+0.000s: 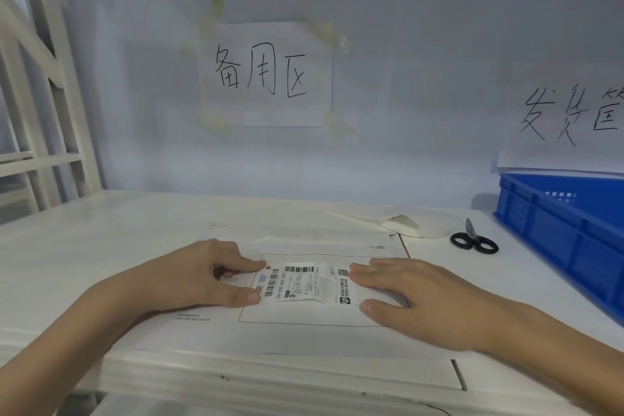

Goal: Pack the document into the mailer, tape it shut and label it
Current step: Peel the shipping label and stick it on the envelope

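A white mailer (297, 338) lies flat on the white table, with a thin black rectangle printed on its face. Inside that rectangle sits a shipping label (305, 284) with barcodes and a QR code, slightly wrinkled in the middle. My left hand (199, 275) presses on the label's left edge with thumb and forefinger. My right hand (415, 297) lies flat, palm down, on the label's right edge. Neither hand holds anything. The document is not visible.
Black-handled scissors (474, 241) lie at the right rear of the table (67, 246). A blue plastic crate (567, 230) stands at the far right. A crumpled paper scrap (401, 224) lies behind the mailer. Handwritten paper signs (270, 78) hang on the wall. A white rack (44, 111) rises at left.
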`<move>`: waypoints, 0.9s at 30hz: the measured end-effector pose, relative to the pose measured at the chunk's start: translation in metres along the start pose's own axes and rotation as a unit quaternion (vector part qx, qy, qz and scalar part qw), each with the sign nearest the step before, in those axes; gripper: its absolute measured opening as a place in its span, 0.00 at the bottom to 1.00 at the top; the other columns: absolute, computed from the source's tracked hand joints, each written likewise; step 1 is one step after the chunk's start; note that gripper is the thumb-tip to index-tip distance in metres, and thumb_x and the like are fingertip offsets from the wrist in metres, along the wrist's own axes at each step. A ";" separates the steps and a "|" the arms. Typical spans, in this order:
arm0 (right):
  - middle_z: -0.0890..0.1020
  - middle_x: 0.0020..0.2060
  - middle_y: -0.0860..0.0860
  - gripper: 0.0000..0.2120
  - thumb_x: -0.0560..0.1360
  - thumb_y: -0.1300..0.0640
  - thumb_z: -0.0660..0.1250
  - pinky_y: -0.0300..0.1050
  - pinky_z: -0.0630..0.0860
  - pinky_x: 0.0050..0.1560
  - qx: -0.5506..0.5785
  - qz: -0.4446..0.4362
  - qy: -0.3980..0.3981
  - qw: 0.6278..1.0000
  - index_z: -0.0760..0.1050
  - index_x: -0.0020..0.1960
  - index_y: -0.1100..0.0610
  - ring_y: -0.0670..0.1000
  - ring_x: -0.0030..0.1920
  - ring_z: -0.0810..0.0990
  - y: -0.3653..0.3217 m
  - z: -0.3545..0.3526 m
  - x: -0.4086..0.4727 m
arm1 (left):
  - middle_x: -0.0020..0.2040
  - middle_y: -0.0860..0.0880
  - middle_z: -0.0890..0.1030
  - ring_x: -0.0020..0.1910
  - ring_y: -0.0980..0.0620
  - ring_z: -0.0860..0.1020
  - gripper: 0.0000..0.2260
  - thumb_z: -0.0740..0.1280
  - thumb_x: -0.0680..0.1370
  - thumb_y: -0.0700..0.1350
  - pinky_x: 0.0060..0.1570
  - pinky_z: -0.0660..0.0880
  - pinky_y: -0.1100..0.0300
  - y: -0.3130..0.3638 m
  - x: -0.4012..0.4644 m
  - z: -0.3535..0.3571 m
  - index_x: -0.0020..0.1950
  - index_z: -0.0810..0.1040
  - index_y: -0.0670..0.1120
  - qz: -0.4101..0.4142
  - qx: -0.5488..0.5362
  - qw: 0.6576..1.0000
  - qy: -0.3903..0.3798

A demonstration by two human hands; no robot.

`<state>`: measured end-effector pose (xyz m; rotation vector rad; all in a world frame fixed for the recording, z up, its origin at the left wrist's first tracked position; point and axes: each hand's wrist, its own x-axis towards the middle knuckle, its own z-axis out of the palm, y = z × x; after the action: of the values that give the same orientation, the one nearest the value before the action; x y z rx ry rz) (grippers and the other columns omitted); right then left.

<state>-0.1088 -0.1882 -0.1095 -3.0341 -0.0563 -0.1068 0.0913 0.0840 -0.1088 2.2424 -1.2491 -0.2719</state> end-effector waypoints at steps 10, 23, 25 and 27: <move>0.64 0.71 0.28 0.23 0.78 0.37 0.56 0.37 0.57 0.73 0.036 0.007 0.043 0.998 0.68 0.71 0.39 0.34 0.74 0.57 -0.002 0.000 -0.001 | 0.42 0.54 0.77 0.46 0.54 0.76 0.24 0.67 0.60 0.77 0.45 0.70 0.67 -0.001 -0.002 0.004 0.53 0.79 0.74 0.070 0.026 0.996 0.053; 0.75 0.61 0.35 0.17 0.78 0.40 0.58 0.41 0.68 0.66 0.046 0.021 0.077 0.996 0.73 0.62 0.45 0.40 0.61 0.72 -0.009 -0.004 -0.006 | 0.43 0.54 0.77 0.47 0.62 0.71 0.19 0.63 0.72 0.67 0.45 0.67 0.69 0.024 -0.011 0.006 0.60 0.75 0.61 0.011 0.164 0.986 0.039; 0.77 0.51 0.39 0.13 0.77 0.41 0.57 0.45 0.73 0.58 0.037 0.043 0.107 0.993 0.75 0.53 0.47 0.43 0.52 0.75 -0.008 -0.005 -0.010 | 0.48 0.58 0.78 0.49 0.65 0.73 0.26 0.59 0.69 0.71 0.49 0.67 0.71 0.028 -0.020 0.001 0.61 0.75 0.60 -0.004 0.165 0.984 0.059; 0.76 0.46 0.43 0.12 0.77 0.43 0.56 0.46 0.75 0.51 0.008 0.079 0.138 0.987 0.74 0.47 0.49 0.46 0.48 0.76 -0.005 -0.006 -0.015 | 0.60 0.64 0.74 0.60 0.69 0.69 0.30 0.58 0.69 0.74 0.62 0.65 0.69 0.036 -0.038 0.004 0.67 0.72 0.61 0.013 0.173 0.983 0.058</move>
<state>-0.1240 -0.1840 -0.1045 -2.9621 0.2032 -0.5074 0.0431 0.0991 -0.0954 2.4874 -1.3435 0.0938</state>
